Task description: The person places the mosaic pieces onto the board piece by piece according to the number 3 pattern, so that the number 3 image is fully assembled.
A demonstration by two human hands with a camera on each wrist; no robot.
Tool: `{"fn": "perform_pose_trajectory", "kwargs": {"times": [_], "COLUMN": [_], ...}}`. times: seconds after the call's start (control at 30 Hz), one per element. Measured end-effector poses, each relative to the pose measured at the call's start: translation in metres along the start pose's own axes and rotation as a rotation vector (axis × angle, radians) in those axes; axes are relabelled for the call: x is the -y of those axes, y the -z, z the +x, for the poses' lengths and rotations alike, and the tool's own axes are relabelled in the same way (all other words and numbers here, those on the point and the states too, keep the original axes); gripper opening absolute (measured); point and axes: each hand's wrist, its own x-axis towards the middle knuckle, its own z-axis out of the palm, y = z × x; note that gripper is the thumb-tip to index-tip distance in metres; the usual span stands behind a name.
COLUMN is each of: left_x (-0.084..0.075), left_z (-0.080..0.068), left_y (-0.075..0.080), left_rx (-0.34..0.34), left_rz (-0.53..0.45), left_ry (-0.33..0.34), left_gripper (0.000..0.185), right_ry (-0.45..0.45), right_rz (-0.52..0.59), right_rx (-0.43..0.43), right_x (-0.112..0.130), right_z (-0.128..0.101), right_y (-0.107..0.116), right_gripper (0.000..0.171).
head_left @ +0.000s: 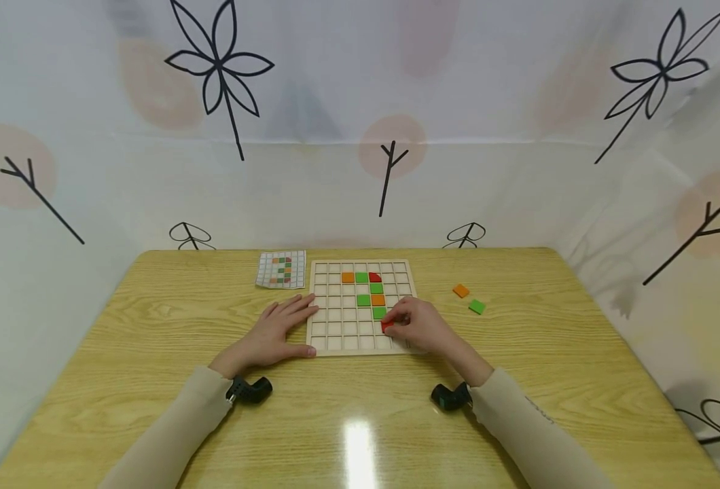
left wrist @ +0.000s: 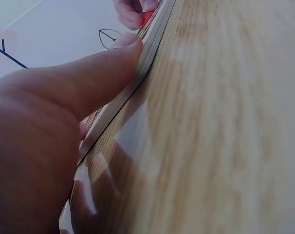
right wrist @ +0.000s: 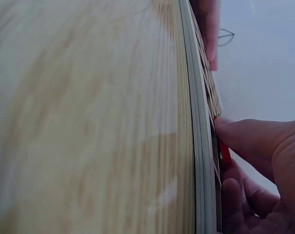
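Observation:
A wooden grid board (head_left: 335, 319) lies flat on the table, with several orange, green and red tiles set in its cells. My right hand (head_left: 415, 326) pinches a red tile (head_left: 386, 327) over a cell near the board's lower right; the red tile (right wrist: 224, 152) also shows edge-on between thumb and finger in the right wrist view. My left hand (head_left: 277, 331) lies flat with straight fingers against the board's left edge, thumb (left wrist: 89, 78) pressed on the board's rim (left wrist: 147, 53).
A pattern card (head_left: 282, 269) lies just left of the board's far corner. A loose orange tile (head_left: 460, 291) and a loose green tile (head_left: 477, 306) sit on the table (head_left: 152, 407) to the board's right. A printed cloth backdrop surrounds the table.

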Motion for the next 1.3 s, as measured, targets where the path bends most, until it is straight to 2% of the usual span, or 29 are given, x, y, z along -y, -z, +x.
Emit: {"fn": "perform_pose_trajectory", "kwargs": {"times": [0.57,0.93,1.3], "left_x": [-0.0007,-0.0003,0.0017], "left_z": [0.0003,-0.0002,-0.0004], "left_y": [0.0026,0.0036,0.0023], "left_rx": [0.009,0.014,0.018], "left_rz": [-0.006,-0.005,-0.008], "left_ry": [-0.006,-0.006,-0.007], "left_gripper": [0.084,0.084,0.085], "right_ry": [-0.081,-0.091,-0.091], "right_rz": [-0.036,-0.017,-0.04], "right_rx": [-0.01,0.005,-0.029], "right_x": [0.0009,0.0024,0.0008], "right_z": [0.0058,0.0045,0.0063], "right_y": [-0.0049,-0.0041,-0.0066], "right_gripper": [0.014,0.01,0.009]}}
